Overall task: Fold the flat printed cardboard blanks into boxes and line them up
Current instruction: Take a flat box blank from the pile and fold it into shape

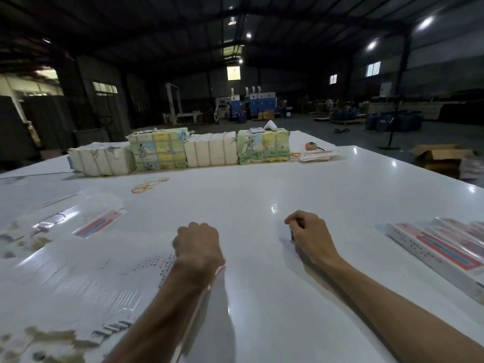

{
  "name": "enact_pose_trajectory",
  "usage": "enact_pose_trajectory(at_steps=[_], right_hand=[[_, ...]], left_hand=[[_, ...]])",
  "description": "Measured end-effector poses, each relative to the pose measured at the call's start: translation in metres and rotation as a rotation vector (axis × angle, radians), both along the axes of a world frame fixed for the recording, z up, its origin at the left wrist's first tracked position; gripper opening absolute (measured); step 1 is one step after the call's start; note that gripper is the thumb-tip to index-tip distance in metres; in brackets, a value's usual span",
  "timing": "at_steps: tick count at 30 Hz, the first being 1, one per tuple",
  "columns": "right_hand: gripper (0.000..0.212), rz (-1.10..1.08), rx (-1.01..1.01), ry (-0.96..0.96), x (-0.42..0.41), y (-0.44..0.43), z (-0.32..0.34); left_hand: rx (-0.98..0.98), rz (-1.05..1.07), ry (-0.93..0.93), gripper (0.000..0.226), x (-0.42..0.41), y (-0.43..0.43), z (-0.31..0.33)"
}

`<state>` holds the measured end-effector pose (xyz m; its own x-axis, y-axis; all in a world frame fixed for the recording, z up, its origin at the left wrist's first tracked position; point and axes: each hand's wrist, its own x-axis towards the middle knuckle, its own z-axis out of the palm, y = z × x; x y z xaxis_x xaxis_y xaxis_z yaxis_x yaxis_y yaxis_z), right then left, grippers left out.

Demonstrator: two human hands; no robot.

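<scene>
On white table (262, 179), blurred blanks (78, 279), print unreadable

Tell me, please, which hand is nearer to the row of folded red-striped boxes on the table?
The right. The right hand sits just left of the folded boxes, bare table between them; the left hand is farther left, by the flat blanks.

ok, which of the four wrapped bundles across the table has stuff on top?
The rightmost, printed green-and-yellow bundle: a small flat device and a white object sit on it; the other three carry nothing.
</scene>
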<state>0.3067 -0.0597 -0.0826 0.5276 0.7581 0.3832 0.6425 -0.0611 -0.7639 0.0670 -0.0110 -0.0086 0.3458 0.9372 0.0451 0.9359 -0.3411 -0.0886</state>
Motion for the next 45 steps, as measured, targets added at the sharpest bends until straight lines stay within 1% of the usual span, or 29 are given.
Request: enact_pose_trajectory(at_steps=[1, 3, 6, 10, 15, 17, 20, 22, 26, 27, 31, 36, 39, 41, 43, 45], right_hand=[[0.025, 0.01, 0.0, 0.002, 0.0, 0.001, 0.0], [0.025, 0.026, 0.004, 0.006, 0.001, 0.003, 0.0], [0.026, 0.047, 0.013, 0.016, 0.002, 0.002, -0.001], [0.025, 0.054, 0.017, -0.001, 0.002, 0.002, -0.002], [0.026, 0.057, 0.012, 0.015, 0.0, 0.001, -0.002], [0.025, 0.063, 0.001, 0.028, 0.0, 0.0, -0.002], [0.025, 0.077, -0.005, 0.037, -0.001, 0.0, -0.001], [0.024, 0.08, -0.001, 0.032, -0.002, 0.0, -0.001], [0.024, 0.089, 0.02, 0.047, -0.002, 0.001, -0.001], [0.025, 0.091, 0.026, 0.05, -0.002, 0.001, -0.001], [0.026, 0.102, 0.085, 0.126, -0.003, 0.0, 0.0], [0.022, 0.098, 0.183, 0.167, -0.003, 0.001, 0.004], [0.017, 0.087, 0.235, 0.2, -0.003, 0.0, 0.003], [0.016, 0.072, 0.282, 0.178, -0.003, 0.001, 0.006], [0.023, 0.091, 0.307, 0.053, -0.004, 0.002, 0.012], [0.029, 0.164, 0.252, -0.093, -0.007, 0.003, 0.015]], left_hand=[[-0.021, 0.073, 0.069, 0.07, -0.009, 0.003, 0.005], [-0.065, 0.155, 0.128, 0.085, -0.023, 0.01, 0.01], [-0.103, 0.202, 0.144, 0.088, -0.035, 0.017, 0.01], [-0.082, 0.208, 0.162, 0.08, -0.035, 0.021, 0.009], [-0.139, 0.23, 0.076, 0.08, -0.046, 0.025, 0.01], [-0.13, 0.207, 0.027, 0.071, -0.046, 0.027, 0.01], [-0.063, 0.143, -0.048, 0.048, -0.044, 0.027, 0.009], [-0.067, 0.081, -0.154, 0.042, -0.041, 0.031, 0.009], [-0.165, -0.05, -0.428, 0.039, -0.027, 0.04, 0.023], [-0.22, -0.077, -0.494, 0.039, -0.022, 0.041, 0.028], [-0.571, -0.146, -0.837, 0.038, 0.006, 0.039, 0.027], [-0.901, -0.274, -1.143, 0.037, 0.046, 0.025, -0.025], [-1.05, -0.267, -1.363, 0.039, 0.055, 0.02, -0.055], [-1.115, -0.245, -1.439, 0.043, 0.056, 0.021, -0.064], [-1.143, -0.261, -1.433, 0.05, 0.056, 0.02, -0.065], [-1.101, -0.314, -1.39, 0.057, 0.055, 0.021, -0.062]])
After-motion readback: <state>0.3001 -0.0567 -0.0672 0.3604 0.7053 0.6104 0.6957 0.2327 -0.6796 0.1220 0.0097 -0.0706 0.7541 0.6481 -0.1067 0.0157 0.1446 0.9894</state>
